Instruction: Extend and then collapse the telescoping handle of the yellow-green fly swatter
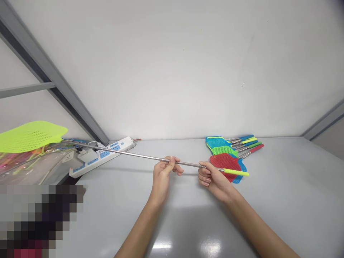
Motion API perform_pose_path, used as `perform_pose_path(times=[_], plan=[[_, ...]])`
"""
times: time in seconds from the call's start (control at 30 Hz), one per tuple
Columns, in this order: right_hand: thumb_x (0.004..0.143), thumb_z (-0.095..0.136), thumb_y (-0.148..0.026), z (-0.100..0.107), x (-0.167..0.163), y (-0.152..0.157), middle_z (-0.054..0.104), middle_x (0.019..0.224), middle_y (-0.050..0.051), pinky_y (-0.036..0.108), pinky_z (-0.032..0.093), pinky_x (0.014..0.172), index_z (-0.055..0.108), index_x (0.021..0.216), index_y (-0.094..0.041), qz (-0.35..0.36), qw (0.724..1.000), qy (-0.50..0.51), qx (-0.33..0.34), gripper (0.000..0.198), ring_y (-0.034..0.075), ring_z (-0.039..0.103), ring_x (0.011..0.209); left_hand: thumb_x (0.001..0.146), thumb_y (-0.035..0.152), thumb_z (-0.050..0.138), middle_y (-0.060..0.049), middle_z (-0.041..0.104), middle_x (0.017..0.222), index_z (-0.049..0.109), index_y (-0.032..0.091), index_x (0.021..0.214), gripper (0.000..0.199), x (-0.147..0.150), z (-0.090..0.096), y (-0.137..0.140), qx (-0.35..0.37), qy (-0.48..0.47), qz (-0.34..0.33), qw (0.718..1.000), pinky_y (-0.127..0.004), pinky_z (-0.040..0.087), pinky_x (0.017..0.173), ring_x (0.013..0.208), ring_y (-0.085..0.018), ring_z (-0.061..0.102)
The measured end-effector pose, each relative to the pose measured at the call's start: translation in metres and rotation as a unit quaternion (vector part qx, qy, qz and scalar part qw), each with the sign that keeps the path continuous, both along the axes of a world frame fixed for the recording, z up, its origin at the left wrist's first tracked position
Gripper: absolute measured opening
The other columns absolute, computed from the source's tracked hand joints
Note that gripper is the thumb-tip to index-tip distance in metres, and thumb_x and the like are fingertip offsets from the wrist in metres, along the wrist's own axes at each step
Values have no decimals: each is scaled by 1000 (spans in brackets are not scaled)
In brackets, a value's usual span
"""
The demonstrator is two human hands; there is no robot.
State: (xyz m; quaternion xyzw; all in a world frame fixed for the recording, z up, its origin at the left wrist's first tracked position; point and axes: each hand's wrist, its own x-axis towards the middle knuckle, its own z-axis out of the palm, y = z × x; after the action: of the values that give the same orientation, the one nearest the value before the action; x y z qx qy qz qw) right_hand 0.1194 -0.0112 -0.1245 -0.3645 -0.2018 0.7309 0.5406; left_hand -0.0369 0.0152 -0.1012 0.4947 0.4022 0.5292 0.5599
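A yellow-green telescopic fly swatter (139, 156) is held across the view, its metal rod drawn out long. Its perforated head (34, 136) is at the far left and its yellow grip (236, 172) at the right. My left hand (165, 172) pinches the rod near its middle between thumb and fingers. Closer to the grip, my right hand (212, 177) has its fingers closed round the rod. Behind the grip, a pile of fly swatters (221, 150) in blue, green and red lies on the table, their rods short and their handles pointing right.
A white power strip (120, 145) with plugs and cables lies at the left on the grey table (290, 186). Clear plastic bags (24, 165) with colourful contents are beside it. A grey metal frame (56, 86) stands against the white wall (174, 71). The lower left corner is pixelated.
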Motion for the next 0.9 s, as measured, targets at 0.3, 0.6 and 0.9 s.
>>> perform_pose_path(times=[0.3,0.6,0.9], plan=[[69,57,-30,-1,7,2,17,47,-8,24,19,37,29,47,-20,-4,1000,-4,2,37,6,16,39,75,34,51,-3,58,61,59,15,57,27,-3,2,2,4,11,12,1000,-26,40,62,52,-12,48],[69,58,-28,-4,17,5,17,46,-8,24,18,36,28,46,-20,-17,1000,5,10,38,6,15,39,76,35,49,-5,58,66,62,16,51,34,-13,3,6,19,29,33,999,-25,40,67,59,-13,49],[68,58,-28,0,23,6,18,45,-8,23,18,36,28,46,-19,-20,1000,-4,6,38,5,16,37,75,35,51,-6,55,59,62,17,48,34,-22,7,12,29,27,64,997,-26,40,66,80,-20,51]])
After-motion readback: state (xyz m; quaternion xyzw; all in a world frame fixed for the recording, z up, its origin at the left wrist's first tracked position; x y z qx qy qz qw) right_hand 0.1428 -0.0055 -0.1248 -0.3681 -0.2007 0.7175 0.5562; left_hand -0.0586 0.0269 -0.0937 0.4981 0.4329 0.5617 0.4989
